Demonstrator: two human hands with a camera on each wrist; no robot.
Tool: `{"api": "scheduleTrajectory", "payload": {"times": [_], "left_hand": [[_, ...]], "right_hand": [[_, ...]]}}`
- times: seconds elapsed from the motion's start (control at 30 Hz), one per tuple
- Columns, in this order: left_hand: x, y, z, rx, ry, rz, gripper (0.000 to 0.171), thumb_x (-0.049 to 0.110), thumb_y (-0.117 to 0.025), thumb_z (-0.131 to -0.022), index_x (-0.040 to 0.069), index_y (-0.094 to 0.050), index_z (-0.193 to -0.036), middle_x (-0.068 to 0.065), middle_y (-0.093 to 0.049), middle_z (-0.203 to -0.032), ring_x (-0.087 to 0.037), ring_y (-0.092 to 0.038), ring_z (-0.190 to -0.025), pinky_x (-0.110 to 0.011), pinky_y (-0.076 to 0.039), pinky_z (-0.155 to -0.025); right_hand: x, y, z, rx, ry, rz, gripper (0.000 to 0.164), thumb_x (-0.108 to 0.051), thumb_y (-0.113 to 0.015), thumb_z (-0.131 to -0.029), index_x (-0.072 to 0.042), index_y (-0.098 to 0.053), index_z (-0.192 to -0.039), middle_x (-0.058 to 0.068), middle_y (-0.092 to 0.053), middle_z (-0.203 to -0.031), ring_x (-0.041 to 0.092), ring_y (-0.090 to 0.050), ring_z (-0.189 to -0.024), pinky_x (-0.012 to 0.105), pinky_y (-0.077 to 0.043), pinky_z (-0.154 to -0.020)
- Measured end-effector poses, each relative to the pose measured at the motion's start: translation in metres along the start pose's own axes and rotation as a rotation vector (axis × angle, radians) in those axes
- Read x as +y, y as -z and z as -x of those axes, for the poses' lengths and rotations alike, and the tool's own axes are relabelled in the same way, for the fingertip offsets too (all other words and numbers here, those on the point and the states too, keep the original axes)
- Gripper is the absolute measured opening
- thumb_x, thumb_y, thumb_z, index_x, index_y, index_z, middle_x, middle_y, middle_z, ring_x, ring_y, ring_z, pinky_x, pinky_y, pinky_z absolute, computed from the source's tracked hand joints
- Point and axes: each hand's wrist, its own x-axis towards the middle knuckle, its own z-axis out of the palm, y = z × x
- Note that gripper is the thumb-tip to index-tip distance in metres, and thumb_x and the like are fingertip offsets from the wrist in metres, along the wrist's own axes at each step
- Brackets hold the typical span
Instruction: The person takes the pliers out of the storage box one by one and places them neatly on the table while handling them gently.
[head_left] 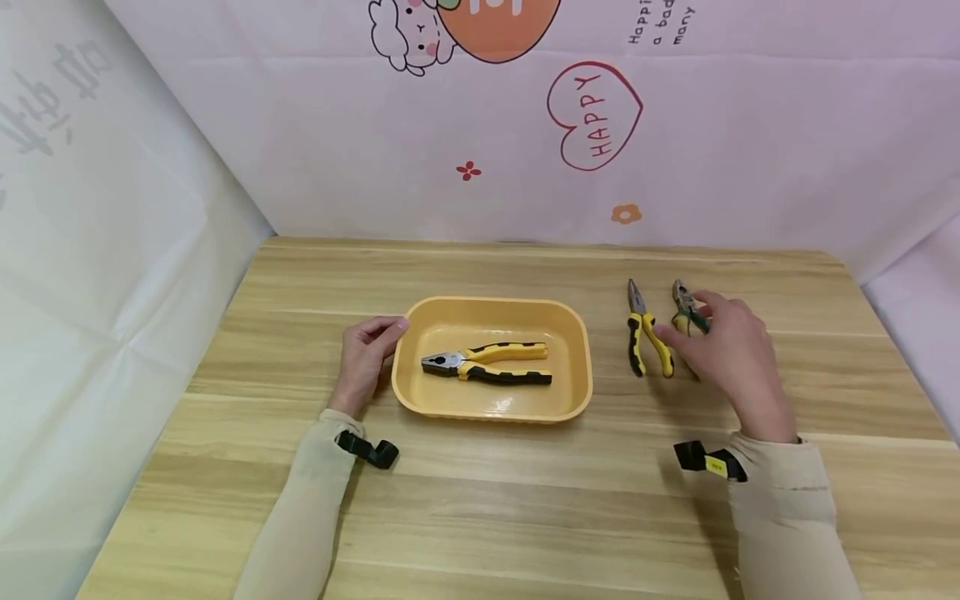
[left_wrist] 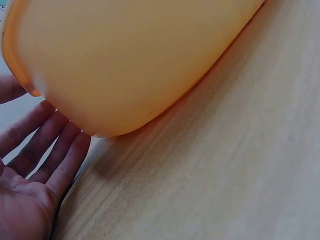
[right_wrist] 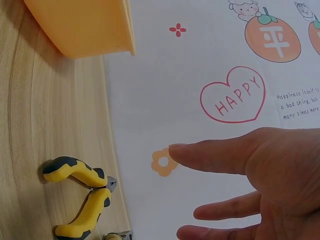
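My left hand (head_left: 363,358) holds the near-left side of a yellow plastic tray (head_left: 491,418), thumb at the rim and fingers against the outer wall (left_wrist: 130,65). Inside the tray lie combination pliers (head_left: 498,375) with yellow-and-black handles, their head pointing left. Over on the right, my right hand (head_left: 731,346) hovers with fingers extended above green-handled pliers (head_left: 682,296), partly covering them. Long-nose pliers (head_left: 636,329) with yellow-and-black handles lie just left of that hand, handles spread. In the right wrist view nothing shows between the thumb and fingers (right_wrist: 230,207).
The wooden table (head_left: 525,517) extends in front of and around the tray. A white printed cloth (head_left: 360,158) stands as a wall along the table's back edge, and white sheeting (head_left: 112,275) hangs at the left side. Each wrist wears a black strap (head_left: 367,448).
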Motion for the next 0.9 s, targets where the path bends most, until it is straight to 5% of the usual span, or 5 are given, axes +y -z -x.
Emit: {"api": "scheduleTrajectory", "payload": {"times": [0.4,0.9], "left_hand": [[0.0013,-0.0009,0.0005,0.002,-0.008,0.012,0.024,0.004,-0.070,-0.095,-0.016,-0.069,-0.108,-0.004,-0.074,-0.093,-0.014,-0.071,-0.086,-0.028,-0.060,-0.079],[0.0019,0.0001,0.0006,-0.022,-0.040,-0.137,0.029,0.001,-0.075,-0.089,-0.016,-0.067,-0.112,0.002,-0.074,-0.094,-0.012,-0.068,-0.085,-0.022,-0.057,-0.077]], "right_hand": [[-0.0034,0.0016,0.0018,-0.008,0.003,-0.017,0.085,-0.051,-0.069,-0.093,0.006,-0.041,-0.149,0.035,-0.051,-0.130,0.053,-0.049,-0.114,0.065,-0.042,-0.083],[-0.0038,0.0015,0.0008,-0.031,0.004,-0.023,0.085,-0.050,-0.071,-0.092,0.008,-0.043,-0.147,0.038,-0.050,-0.128,0.056,-0.048,-0.113,0.067,-0.043,-0.085]]}}
